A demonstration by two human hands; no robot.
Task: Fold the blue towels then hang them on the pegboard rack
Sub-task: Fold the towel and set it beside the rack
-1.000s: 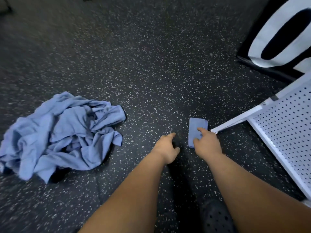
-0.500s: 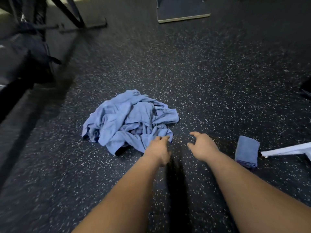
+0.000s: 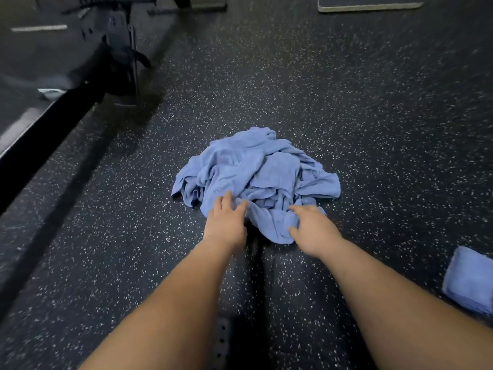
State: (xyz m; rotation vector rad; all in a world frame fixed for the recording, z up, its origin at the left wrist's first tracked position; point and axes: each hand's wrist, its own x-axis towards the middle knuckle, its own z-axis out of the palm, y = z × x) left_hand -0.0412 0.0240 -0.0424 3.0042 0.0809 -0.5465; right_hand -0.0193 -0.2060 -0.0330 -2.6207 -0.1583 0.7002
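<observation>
A crumpled pile of blue towels [image 3: 256,177] lies on the dark speckled floor in the middle of the view. My left hand [image 3: 226,222] reaches onto the pile's near left edge, its fingers straight and touching the cloth. My right hand [image 3: 312,228] is at the near right edge with spread fingers, and its thumb lies against a fold of towel. One folded blue towel [image 3: 469,281] sits on the floor at the right edge. The pegboard rack is out of view.
Dark gym equipment with a black bar [image 3: 53,113] runs along the left side. A flat mat [image 3: 368,4] lies at the top right. The tip of my dark perforated shoe [image 3: 222,340] shows between my forearms.
My right hand let go of the folded towel, and both hands moved left to the pile. The view swung left, so the white pegboard rack left the frame.
</observation>
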